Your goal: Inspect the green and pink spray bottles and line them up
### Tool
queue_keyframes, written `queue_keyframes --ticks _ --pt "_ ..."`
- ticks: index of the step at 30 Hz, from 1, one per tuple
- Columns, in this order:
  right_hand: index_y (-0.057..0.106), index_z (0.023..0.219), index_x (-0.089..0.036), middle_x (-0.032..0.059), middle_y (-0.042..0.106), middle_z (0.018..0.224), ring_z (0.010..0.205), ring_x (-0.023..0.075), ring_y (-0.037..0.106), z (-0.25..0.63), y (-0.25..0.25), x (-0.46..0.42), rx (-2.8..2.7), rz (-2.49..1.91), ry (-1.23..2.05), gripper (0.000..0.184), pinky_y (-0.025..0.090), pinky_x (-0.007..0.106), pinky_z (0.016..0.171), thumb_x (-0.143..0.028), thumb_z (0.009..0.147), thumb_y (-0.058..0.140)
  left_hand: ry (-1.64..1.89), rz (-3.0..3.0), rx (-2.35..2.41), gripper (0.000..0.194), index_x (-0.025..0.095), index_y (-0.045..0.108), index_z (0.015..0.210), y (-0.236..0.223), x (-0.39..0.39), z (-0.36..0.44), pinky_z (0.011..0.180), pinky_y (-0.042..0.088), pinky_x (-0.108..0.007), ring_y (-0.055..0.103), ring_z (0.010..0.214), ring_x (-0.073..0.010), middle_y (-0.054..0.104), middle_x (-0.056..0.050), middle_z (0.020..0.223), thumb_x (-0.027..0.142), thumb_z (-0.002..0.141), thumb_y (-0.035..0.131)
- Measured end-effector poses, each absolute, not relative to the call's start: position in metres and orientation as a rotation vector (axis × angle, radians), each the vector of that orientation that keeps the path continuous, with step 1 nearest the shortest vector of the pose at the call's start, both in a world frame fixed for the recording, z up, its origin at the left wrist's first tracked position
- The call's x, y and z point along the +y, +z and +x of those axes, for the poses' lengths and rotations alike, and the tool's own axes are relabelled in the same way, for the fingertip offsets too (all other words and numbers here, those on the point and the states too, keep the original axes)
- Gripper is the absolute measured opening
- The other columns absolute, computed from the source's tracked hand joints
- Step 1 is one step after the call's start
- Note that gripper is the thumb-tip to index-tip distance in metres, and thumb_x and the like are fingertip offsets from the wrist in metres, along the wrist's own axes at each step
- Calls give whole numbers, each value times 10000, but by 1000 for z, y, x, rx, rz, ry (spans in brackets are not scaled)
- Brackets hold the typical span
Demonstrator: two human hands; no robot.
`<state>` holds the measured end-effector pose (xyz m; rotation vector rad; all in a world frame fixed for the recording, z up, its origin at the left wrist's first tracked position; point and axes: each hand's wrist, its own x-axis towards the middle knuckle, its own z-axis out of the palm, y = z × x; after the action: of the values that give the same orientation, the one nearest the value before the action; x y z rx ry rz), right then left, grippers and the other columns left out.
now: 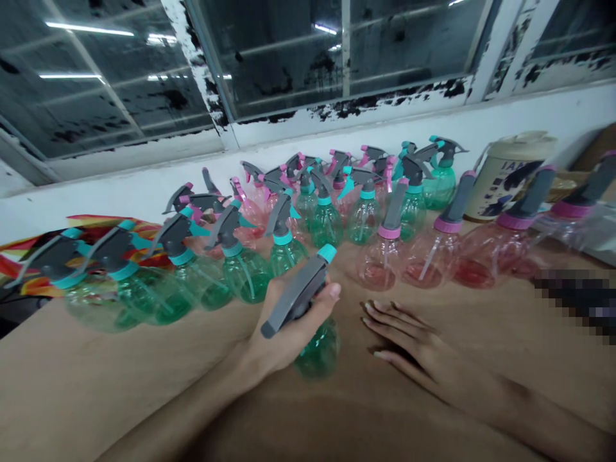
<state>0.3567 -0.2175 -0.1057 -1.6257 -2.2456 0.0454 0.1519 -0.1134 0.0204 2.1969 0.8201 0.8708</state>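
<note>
My left hand [283, 327] is wrapped round the neck of a green spray bottle [318, 354], just under its grey trigger head with a turquoise nozzle. The bottle looks upright at the table's middle; the hand hides its collar. To the right, my right hand [418, 346] lies palm down on the brown table [356, 417], fingers stretched out and holding nothing. Beyond the left hand stands a row of green spray bottles [248, 273] with turquoise collars. Red-pink spray bottles [378, 266] with pink collars stand past the right fingertips.
More green and pink spray bottles crowd together at the back, before the white wall [115, 189] and windows. A cream canister [505, 173] with dark print stands at the back right. Colourful cloth or wrapping [110, 224] lies at the left. A dark, pixelated object [577, 298] is at the right edge.
</note>
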Motion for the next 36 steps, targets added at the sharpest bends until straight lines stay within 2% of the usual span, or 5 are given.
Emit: queue_keyframes --ticks 8,15,19,24,36 --pt "425 1309 -207 72 538 1301 1159 219 520 332 -77 -223 -2090 -1656 117 488 466 419 940 -452 888 448 876 2178 627 233 262 538 1087 13 -112 147 818 478 -327 617 880 -175 646 -17 1031 324 864 505" --pt "427 1254 -163 137 631 1112 946 298 629 282 -42 -212 -1866 -1688 26 696 548 432 671 -660 768 464 868 2138 550 382 244 514 1171 8 -109 146 820 505 -344 625 915 -195 635 -58 1114 344 807 576" --pt "474 1203 -156 153 628 1097 921 303 635 261 -35 -202 -1825 -1711 -86 702 537 396 643 -689 747 454 805 2139 559 584 255 366 1302 13 -111 143 808 517 -359 639 889 -192 610 -71 1171 350 781 612" --pt "478 1164 -127 143 668 979 820 298 661 259 -31 -200 -1854 -1805 -161 655 516 378 572 -660 789 415 714 2291 654 801 262 220 1389 13 -110 119 977 395 -470 486 1182 -273 495 -102 1313 396 737 667" --pt "521 1117 -111 167 671 833 771 347 649 293 -5 -151 -1771 -2222 -292 628 480 411 576 -628 760 493 582 2548 982 315 252 425 1188 -45 -129 51 1004 378 -427 459 1180 -211 492 -47 1251 228 879 478"
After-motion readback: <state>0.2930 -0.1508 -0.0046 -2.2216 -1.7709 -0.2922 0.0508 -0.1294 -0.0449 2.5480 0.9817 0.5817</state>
